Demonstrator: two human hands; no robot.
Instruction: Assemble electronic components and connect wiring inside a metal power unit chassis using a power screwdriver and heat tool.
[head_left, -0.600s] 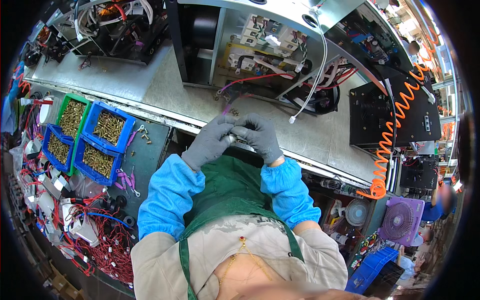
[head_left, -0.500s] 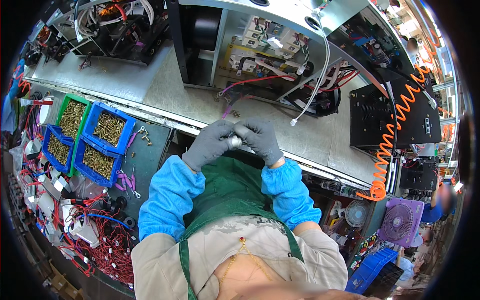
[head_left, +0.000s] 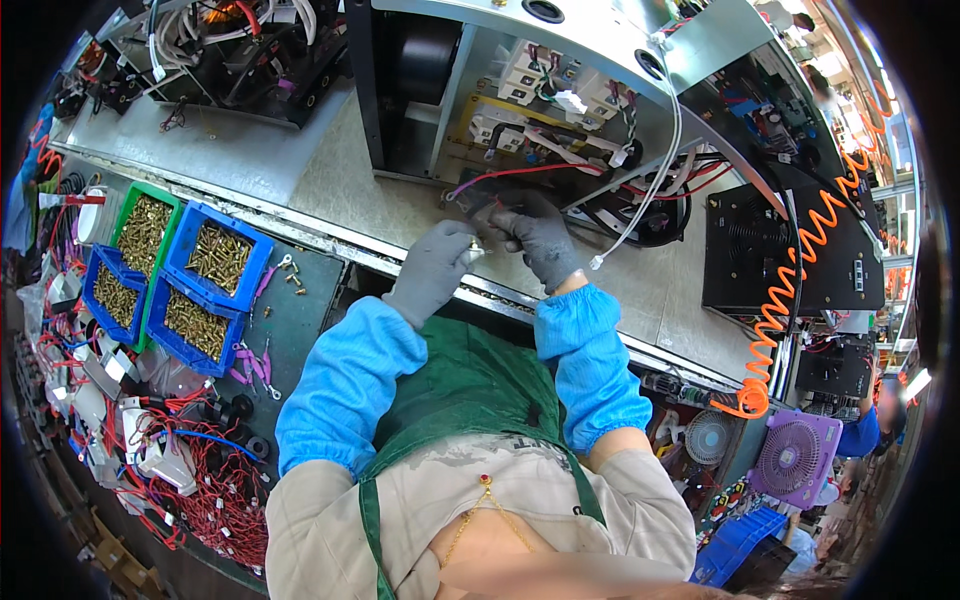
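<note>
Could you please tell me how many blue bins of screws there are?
3: the upper right bin, the lower right bin and the lower left bin, grouped at left.

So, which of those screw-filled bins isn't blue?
The green bin, at the upper left of the group; the other three bins are all blue.
</note>
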